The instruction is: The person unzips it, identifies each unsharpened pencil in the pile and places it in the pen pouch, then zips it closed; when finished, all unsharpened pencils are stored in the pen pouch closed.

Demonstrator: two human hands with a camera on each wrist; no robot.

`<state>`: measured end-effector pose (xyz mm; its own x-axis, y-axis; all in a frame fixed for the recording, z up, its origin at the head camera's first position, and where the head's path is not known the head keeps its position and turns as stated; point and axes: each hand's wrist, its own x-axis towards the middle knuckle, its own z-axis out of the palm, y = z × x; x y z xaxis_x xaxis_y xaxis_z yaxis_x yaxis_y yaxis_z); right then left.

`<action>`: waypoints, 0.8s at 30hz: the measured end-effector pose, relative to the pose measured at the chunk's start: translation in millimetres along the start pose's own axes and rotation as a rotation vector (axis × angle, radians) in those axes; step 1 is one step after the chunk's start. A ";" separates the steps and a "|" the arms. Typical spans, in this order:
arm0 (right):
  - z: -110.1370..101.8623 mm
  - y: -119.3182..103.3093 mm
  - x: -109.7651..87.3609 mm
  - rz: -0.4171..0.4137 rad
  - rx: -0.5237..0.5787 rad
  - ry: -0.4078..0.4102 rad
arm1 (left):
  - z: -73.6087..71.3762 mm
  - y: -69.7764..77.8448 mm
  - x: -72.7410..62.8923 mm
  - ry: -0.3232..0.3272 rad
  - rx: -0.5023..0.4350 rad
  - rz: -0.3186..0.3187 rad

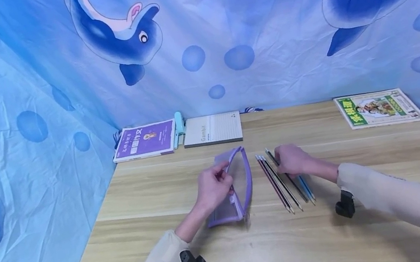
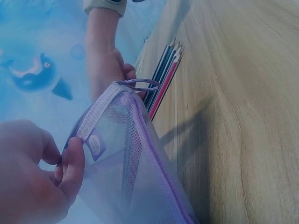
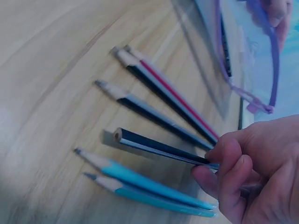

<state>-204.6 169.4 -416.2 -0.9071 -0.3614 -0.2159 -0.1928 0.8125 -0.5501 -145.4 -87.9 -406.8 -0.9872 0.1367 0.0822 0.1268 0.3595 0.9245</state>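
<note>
My left hand (image 1: pixel 213 189) pinches the zip edge of a purple mesh pencil pouch (image 1: pixel 224 213), whose mouth gapes toward the right. Between the thumb and fingers of my right hand (image 1: pixel 293 159) is a dark pencil (image 3: pixel 159 148) with a blunt end, tilted slightly off the table. Beside it lie two light-blue pencils (image 3: pixel 154 186), another dark pencil (image 3: pixel 149 111) and a close pair that includes a red-striped pencil (image 3: pixel 175 95). Dark lines show through the mesh in the left wrist view; I cannot tell whether they are inside the pouch.
At the back of the wooden table (image 1: pixel 142 199) lie a purple book (image 1: pixel 146 141), a light-blue object (image 1: pixel 179 123) and a grey notebook (image 1: pixel 211 129). A green-and-yellow book (image 1: pixel 379 108) lies at the back right. A blue dolphin-print curtain (image 1: pixel 216 22) hangs behind.
</note>
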 end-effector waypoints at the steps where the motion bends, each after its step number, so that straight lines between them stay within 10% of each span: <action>1: -1.4 -0.9 -0.5 0.000 0.013 0.004 | -0.1 0.5 0.2 0.001 0.003 0.004; 24: -14.5 -52.6 -7.7 0.080 0.560 0.059 | -2.7 3.3 1.3 0.020 0.011 -0.026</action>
<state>-193.0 136.1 -373.9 -0.9331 -0.2694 -0.2380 0.0908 0.4639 -0.8812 -146.5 -89.1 -402.6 -0.9919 0.1088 0.0656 0.1019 0.3728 0.9223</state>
